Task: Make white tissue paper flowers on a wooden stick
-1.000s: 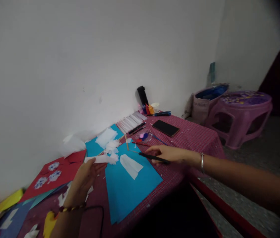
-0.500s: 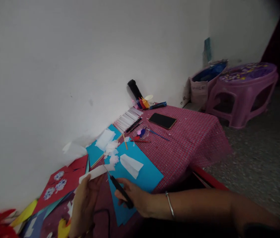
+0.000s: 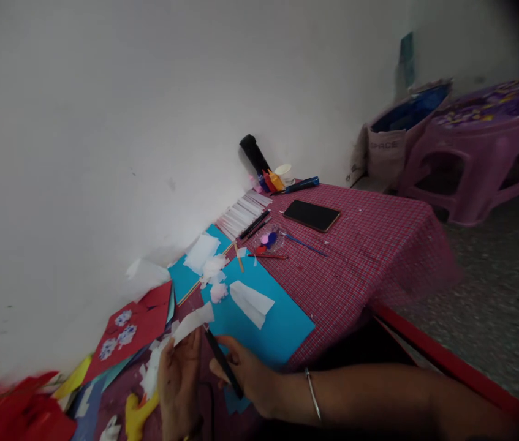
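Observation:
My left hand (image 3: 180, 367) pinches a curled white paper strip (image 3: 193, 321) between thumb and fingers at the near left of the table. In my right hand (image 3: 245, 370) is a black-handled tool (image 3: 225, 361) with a thin metal tip; its exact kind I cannot make out. The tip is at the lower edge of the strip; whether it touches is unclear. Under and beyond the hands lies a blue sheet (image 3: 282, 331), with a folded white paper piece (image 3: 250, 303) on it. Crumpled white paper bits (image 3: 215, 272) lie at its upper left edge.
A phone (image 3: 312, 215), a blue brush (image 3: 305, 245) and a red pencil (image 3: 268, 256) lie on the checked cloth (image 3: 378, 245). White strips (image 3: 241, 214) and paint bottles (image 3: 271, 180) are near the wall. Red paper with flowers (image 3: 135, 327) is left; a pink stool (image 3: 465, 159) stands right.
My right hand has come left and nearer with the black-handled tool, its tip now at the paper strip. My left hand still holds the strip, now lower. The view has shifted.

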Action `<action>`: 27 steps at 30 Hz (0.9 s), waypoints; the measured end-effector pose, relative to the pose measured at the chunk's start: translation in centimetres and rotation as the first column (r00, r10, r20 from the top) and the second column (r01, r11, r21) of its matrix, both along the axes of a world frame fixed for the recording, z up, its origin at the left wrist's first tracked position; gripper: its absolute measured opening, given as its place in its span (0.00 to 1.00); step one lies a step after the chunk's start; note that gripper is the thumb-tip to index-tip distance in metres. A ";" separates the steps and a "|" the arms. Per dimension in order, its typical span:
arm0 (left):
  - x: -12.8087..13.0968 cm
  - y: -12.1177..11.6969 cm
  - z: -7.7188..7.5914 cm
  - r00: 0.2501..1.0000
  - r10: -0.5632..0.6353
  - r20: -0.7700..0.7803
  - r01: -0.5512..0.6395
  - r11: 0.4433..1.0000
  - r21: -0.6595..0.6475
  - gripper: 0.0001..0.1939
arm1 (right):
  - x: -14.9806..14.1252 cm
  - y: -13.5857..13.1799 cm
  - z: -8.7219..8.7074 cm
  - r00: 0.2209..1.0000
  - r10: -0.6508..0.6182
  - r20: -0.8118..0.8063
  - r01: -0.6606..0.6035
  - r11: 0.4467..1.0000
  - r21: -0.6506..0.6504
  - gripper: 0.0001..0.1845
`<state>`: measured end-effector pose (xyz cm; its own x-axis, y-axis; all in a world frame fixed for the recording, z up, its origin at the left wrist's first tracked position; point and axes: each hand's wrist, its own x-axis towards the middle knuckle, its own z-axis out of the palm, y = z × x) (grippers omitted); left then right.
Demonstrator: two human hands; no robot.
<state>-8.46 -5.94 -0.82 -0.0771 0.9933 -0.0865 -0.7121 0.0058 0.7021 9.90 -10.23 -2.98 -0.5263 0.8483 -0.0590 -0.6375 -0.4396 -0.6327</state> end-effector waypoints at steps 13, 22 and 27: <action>5.2 -1.7 1.1 0.812 0.166 -0.560 -0.247 0.966 -0.071 0.17 | 0.0 -0.6 -0.3 0.996 0.015 -0.089 -0.021 0.997 -0.069 0.30; 5.8 -2.8 0.9 0.846 0.172 -0.505 -0.239 0.968 -0.071 0.16 | -0.3 -0.6 -1.0 0.996 0.011 -0.085 -0.019 0.996 -0.090 0.28; 4.3 -0.4 1.1 0.937 0.215 -0.275 -0.253 0.961 -0.111 0.16 | 0.9 -0.6 -1.0 0.996 0.076 -0.037 -0.080 0.990 -0.116 0.33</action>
